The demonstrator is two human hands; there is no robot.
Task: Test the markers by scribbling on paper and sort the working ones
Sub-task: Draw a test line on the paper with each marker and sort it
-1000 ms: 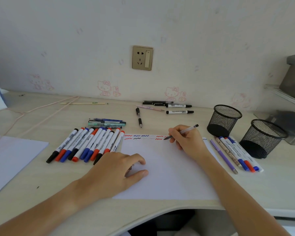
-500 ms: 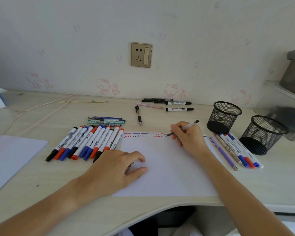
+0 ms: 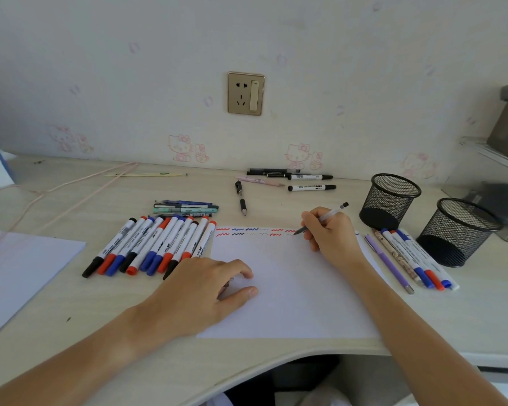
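On the desk's left, a row of markers [image 3: 147, 247] is waiting untested while the left hand [image 3: 200, 291], fingers loosely spread, is pressing the paper [image 3: 291, 288] flat, and the right hand [image 3: 332, 232] is pinching a pen [image 3: 323, 218] at the scribbles [image 3: 252, 231], with tested markers [image 3: 414, 256] lying beside two mesh cups [image 3: 390, 200], neither visibly holding any.

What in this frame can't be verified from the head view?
- Pen ink colour: tip mark too small, barrel partly inside the right hand.
- Mesh cups contents: dark interiors, unclear.
- Marker labels: too small to read.
- Paper under the left hand: hidden.
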